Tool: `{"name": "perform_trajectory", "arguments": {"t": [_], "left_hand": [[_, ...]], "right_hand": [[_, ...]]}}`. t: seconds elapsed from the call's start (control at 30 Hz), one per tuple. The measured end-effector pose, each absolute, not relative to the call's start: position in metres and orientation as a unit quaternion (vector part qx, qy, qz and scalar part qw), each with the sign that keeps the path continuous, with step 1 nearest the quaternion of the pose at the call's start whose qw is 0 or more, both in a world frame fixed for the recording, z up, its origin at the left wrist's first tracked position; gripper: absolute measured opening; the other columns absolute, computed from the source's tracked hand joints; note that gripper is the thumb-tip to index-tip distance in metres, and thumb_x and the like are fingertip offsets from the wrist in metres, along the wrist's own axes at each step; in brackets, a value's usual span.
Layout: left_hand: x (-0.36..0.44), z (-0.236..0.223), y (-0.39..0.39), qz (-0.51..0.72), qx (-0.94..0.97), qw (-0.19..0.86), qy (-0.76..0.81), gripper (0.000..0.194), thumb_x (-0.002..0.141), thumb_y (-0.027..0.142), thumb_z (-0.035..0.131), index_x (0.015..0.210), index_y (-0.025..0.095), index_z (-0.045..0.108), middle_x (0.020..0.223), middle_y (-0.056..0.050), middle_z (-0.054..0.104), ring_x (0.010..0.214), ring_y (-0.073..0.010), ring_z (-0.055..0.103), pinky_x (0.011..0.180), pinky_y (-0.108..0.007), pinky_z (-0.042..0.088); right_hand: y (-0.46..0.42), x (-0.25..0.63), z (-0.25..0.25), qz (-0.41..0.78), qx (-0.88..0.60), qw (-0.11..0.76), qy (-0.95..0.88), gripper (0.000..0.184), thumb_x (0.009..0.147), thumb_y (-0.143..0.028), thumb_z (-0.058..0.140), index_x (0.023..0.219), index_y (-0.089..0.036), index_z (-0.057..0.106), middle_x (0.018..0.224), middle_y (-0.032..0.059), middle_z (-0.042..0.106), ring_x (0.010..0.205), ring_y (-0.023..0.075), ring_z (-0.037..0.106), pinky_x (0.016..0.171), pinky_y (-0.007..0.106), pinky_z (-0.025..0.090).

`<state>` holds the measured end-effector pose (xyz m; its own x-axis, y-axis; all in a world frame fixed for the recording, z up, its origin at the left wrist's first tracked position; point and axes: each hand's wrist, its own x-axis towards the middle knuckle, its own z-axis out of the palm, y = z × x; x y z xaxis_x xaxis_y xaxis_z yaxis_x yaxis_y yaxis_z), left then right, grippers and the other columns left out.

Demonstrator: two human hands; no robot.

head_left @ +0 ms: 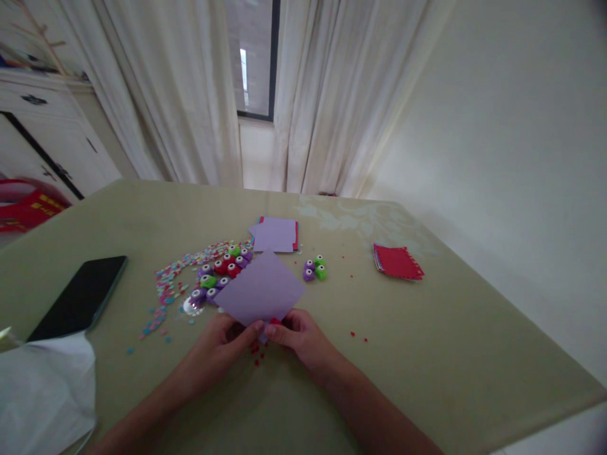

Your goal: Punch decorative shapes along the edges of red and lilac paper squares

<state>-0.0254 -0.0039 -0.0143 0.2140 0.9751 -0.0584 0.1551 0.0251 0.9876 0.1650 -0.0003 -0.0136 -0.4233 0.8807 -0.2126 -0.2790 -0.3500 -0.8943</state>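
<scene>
left hand (pixel 224 341) and right hand (pixel 303 337) hold a purple paper square (pixel 262 289).

Dim, diffuse light leaves only faint, soft-edged shadows on the counter (pixel 450 354). A pale sheen lies near its far right corner; one bright strip shows in the window (pixel 260 57). Wide-angle distortion stretches the counter's right edge, fine detail looks soft, and the view's top right corner darkens.

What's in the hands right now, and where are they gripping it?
The left hand and right hand hold the purple paper around its near corner; something red at the right thumb can't be made out.
</scene>
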Motion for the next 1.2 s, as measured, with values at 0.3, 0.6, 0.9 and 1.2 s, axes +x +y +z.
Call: {"name": "perform_trajectory", "arguments": {"t": [0.3, 0.6, 0.9, 1.2], "left_hand": [[-0.022, -0.016, -0.007, 0.413, 0.573, 0.516, 0.484, 0.029, 0.088, 0.046, 0.071, 0.083, 0.018, 0.08, 0.077, -0.005, 0.079, 0.07, -0.0225, 0.071, 0.062, -0.029, 0.055], [-0.023, -0.017, -0.004, 0.434, 0.54, 0.544, 0.473, 0.032, 0.087, 0.048, 0.073, 0.1, 0.019, 0.08, 0.098, -0.008, 0.083, 0.093, -0.0278, 0.076, 0.087, -0.037, 0.06], [-0.021, -0.005, -0.006, 0.448, 0.549, 0.489, 0.508, 0.03, 0.084, 0.049, 0.073, 0.077, 0.019, 0.076, 0.07, -0.003, 0.076, 0.065, -0.021, 0.068, 0.061, -0.029, 0.054], [-0.021, -0.017, -0.007, 0.429, 0.547, 0.531, 0.485, 0.032, 0.088, 0.046, 0.073, 0.098, 0.016, 0.08, 0.092, -0.009, 0.083, 0.085, -0.0274, 0.077, 0.075, -0.034, 0.06]], "right_hand": [[-0.005, 0.163, -0.008, 0.723, -0.386, 0.408, -0.403, 0.045, 0.064, -0.05, 0.095, 0.09, -0.017, 0.08, 0.086, 0.0046, 0.077, 0.082, 0.0218, 0.066, 0.084, 0.034, 0.049], [0.001, 0.169, -0.009, 0.735, -0.344, 0.388, -0.438, 0.045, 0.065, -0.046, 0.095, 0.098, -0.02, 0.081, 0.09, 0.0026, 0.076, 0.08, 0.019, 0.065, 0.085, 0.034, 0.05], [0.006, 0.175, -0.01, 0.725, -0.327, 0.385, -0.468, 0.048, 0.069, -0.048, 0.093, 0.103, -0.018, 0.078, 0.09, 0.0036, 0.075, 0.08, 0.0182, 0.066, 0.081, 0.032, 0.049], [0.005, 0.175, -0.01, 0.709, -0.371, 0.395, -0.451, 0.048, 0.07, -0.052, 0.093, 0.098, -0.017, 0.077, 0.084, 0.0028, 0.073, 0.069, 0.0134, 0.06, 0.07, 0.027, 0.047]]}}
